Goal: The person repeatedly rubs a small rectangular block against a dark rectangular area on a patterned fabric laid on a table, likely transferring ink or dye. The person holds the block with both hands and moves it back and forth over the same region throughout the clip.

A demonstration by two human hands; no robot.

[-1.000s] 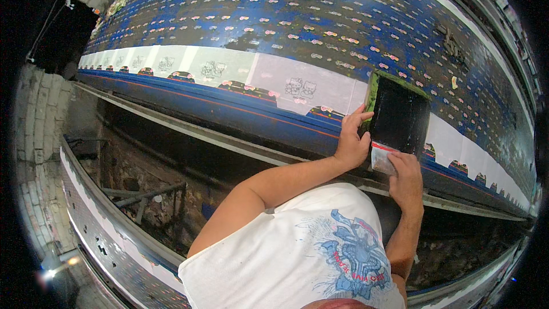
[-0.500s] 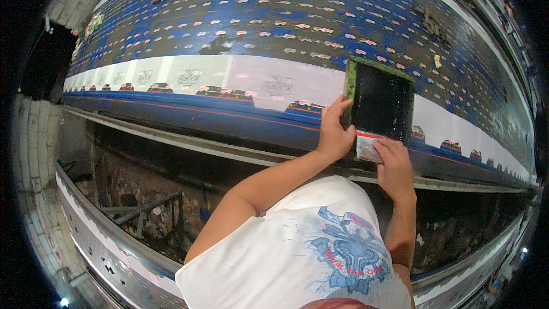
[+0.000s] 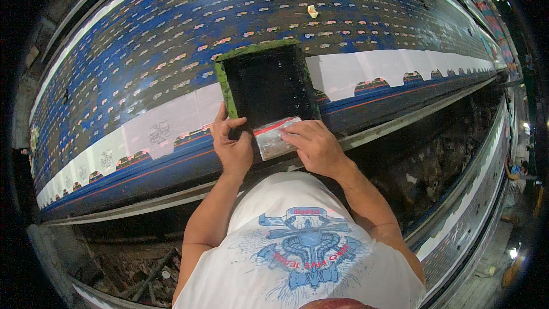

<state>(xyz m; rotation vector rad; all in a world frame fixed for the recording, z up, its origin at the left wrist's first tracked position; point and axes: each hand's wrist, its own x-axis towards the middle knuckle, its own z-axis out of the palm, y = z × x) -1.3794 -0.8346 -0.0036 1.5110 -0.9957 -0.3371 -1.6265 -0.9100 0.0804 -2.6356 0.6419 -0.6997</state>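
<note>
The flat scraper is at the near end of the black and green frame, which lies on the long bench. Its longer side runs across the frame, slightly slanted, red edge facing away. The right hand is at its right side, the grip closed on it, wrist bent inward, forearm coming from lower right. The left hand is beside the frame's near left corner, fingers half bent; whether it grips, I cannot tell.
</note>
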